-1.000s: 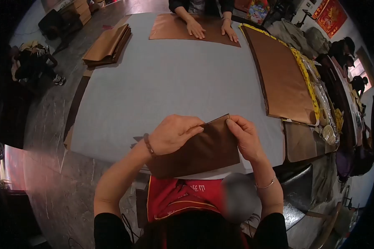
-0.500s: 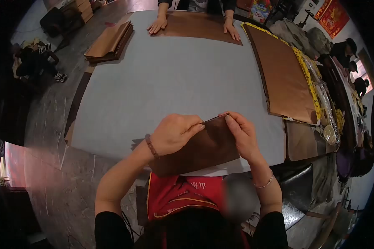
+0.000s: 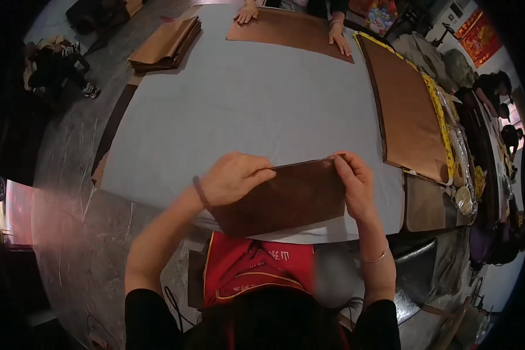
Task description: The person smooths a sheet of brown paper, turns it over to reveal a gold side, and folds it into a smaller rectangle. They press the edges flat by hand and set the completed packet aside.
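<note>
A dark brown leather-like sheet (image 3: 286, 201) hangs tilted over the near edge of the grey-covered table (image 3: 233, 111). My left hand (image 3: 230, 179) pinches its top edge between thumb and fingers. At the top right corner, my right hand (image 3: 354, 181) grips the same edge, thumb on the near face. The edge between my hands looks taut and straight. My left hand and wrist cover the sheet's upper left part. Below the sheet is my red apron (image 3: 256, 265) with yellow trim.
Across the table a co-worker's hands press on another brown sheet (image 3: 289, 32). A stack of brown sheets (image 3: 166, 44) lies at the far left. On the right, a large brown sheet (image 3: 405, 105) rests on yellow-edged packaging. A black seat (image 3: 414, 271) stands at the near right.
My hands have moved farther apart along the top edge, left hand leftward and right hand rightward. More of the sheet shows between them. The view has shifted slightly.
</note>
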A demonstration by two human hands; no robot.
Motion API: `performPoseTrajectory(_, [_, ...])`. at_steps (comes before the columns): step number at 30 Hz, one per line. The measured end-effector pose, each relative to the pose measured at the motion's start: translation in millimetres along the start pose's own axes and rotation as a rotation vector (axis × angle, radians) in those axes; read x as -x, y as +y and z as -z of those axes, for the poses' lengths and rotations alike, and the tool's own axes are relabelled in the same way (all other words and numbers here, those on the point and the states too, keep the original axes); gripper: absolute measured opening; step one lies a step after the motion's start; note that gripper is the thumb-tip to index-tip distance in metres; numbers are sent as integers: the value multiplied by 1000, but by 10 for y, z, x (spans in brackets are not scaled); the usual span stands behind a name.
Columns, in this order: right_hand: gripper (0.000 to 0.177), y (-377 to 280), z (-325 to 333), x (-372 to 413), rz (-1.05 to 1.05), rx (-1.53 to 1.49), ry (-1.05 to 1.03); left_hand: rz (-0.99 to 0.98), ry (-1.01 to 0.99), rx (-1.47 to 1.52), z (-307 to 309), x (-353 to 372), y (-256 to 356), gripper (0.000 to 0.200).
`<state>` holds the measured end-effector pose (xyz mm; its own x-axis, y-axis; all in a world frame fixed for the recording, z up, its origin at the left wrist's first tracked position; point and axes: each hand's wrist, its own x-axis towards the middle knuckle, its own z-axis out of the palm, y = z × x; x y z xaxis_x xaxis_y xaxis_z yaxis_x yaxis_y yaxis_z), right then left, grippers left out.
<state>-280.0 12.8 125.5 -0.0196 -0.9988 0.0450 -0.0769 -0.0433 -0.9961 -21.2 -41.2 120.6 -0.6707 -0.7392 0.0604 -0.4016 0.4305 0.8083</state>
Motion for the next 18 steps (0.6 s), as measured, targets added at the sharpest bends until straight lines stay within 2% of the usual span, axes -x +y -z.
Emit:
performPoseTrajectory(2, [21, 61, 126, -18, -9, -67, -35, 39, -27, 14, 74, 147, -218, 25])
performPoseTrajectory(4, [21, 100, 199, -33, -24, -48, 44, 160, -17, 161, 149, 298, -356, 27])
performPoseTrajectory(5, [21, 113, 198, -28, -9, -115, 32, 173, -49, 114, 225, 360, -431, 28])
performPoseTrajectory(8, [20, 261, 251, -45, -52, -160, 101, 260, 31, 225, 260, 513, -662, 28])
performPoseTrajectory(14, [19, 385, 211, -57, -114, -369, 71, 255, 242, 504, 136, 561, -706, 27])
performPoseTrajectory(18, [19, 615, 298, -110, -183, -413, 44, 228, 268, 476, 114, 472, -711, 27])
